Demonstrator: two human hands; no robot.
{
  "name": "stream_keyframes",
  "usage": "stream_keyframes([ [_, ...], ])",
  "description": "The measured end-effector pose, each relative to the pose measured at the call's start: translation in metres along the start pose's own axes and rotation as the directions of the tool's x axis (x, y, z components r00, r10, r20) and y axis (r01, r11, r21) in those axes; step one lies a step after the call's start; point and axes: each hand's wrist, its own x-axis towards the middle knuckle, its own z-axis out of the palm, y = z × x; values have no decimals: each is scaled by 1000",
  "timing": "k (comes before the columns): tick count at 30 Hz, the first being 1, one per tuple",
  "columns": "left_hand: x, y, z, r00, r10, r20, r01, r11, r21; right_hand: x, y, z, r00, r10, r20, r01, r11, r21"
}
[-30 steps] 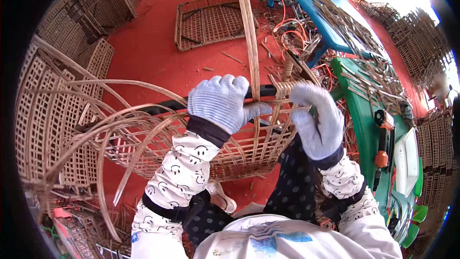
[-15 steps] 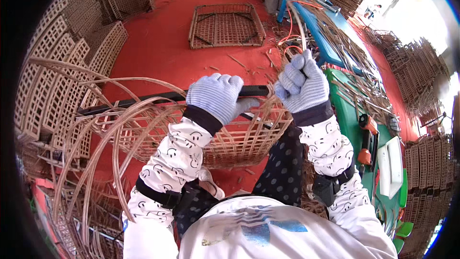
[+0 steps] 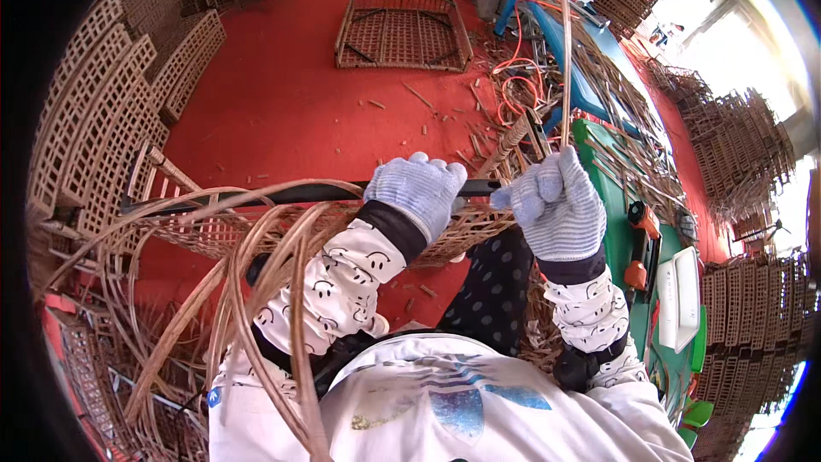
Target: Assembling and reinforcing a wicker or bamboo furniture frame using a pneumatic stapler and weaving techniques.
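Along the black bar [image 3: 479, 188]: left hand [image 3: 416, 192], gloved, clamped down over it.
Just right: right hand [image 3: 556, 207], gloved, clamped on upright cane strip [image 3: 566, 68].
Below both: woven basket [image 3: 466, 231], bar along its upper edge.
Left forearm [image 3: 342, 282]: loose strips [image 3: 299, 316] arching across.
Beyond: second basket [image 3: 402, 32], flat on red floor [image 3: 282, 103].

With our left hand [image 3: 417, 195] we grip the black bar [image 3: 479, 188] of a woven basket [image 3: 209, 235]; our right hand [image 3: 558, 207] holds an upright cane strip [image 3: 566, 60] near the green bench [image 3: 616, 214].
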Motion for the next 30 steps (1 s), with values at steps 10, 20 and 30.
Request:
stream_keyframes([
  [10,-8,31,-13,980,50,192,-38,997,-68,-20,-7,7,980,197,-24,-195,977,92],
  [20,-9,29,1,997,67,35,-65,995,-71,-25,-29,28,970,226,-87,-218,972,93],
  [30,-20,29,13,986,156,-59,-151,985,84,-16,-30,59,965,128,-231,-201,922,-331],
])
